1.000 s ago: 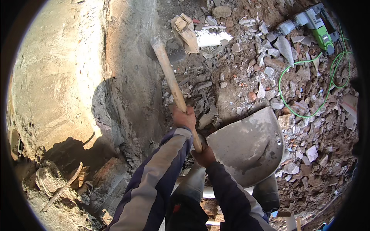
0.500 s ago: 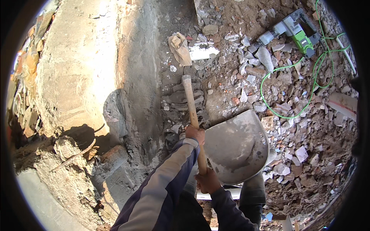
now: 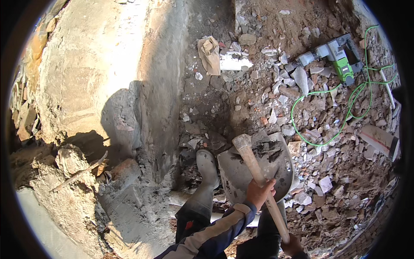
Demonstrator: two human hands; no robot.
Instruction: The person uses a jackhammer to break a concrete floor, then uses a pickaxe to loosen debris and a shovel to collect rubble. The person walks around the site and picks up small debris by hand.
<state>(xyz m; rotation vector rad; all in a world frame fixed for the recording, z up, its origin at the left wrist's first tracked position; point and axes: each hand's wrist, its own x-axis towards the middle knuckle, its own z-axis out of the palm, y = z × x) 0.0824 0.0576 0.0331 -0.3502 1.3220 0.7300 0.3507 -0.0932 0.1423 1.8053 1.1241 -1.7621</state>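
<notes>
My left hand is wrapped around the middle of a long wooden handle, that of a hoe. My right hand grips the handle's lower end, near the bottom rim. The handle slants up and left, its thick top end over a grey scoop-shaped tub. The blade is hidden below that end. Dark clumps of soil lie in the tub. One grey boot stands left of the tub, and the other leg is behind its near edge.
A concrete wall runs along the left. Crumpled brown paper lies ahead beside a white pipe. A green and grey demolition hammer rests on rubble at far right, its green cord looped nearby. A broken slab sits lower left.
Both hands have swung the hoe back and right, from the ground ahead to over the tub. Dark soil now shows in the tub, and the left boot has come into view.
</notes>
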